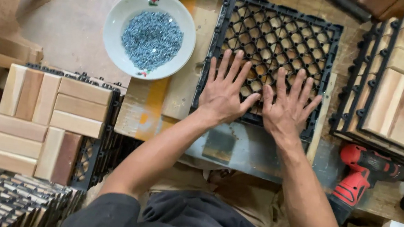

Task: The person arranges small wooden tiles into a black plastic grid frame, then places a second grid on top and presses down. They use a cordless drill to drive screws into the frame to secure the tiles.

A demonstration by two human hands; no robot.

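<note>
We pressed our left hand [222, 93] and right hand [287, 108], grips spread flat, on the black plastic lattice tile [278, 35] near a white bowl of grey screws [118, 21].

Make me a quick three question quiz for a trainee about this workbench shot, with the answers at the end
1. True or false: both hands lie flat, fingers spread, on the black plastic grid.
2. What holds the pile of small grey screws? A) a white bowl B) a metal bucket C) a cardboard box
3. Which tool lies on the bench nearest the right hand?

Key
1. True: the left hand and the right hand press palm down on the grid, side by side.
2. A: the white bowl, left of the grid.
3. The red and black cordless drill, lying to the right of the right forearm.
</note>
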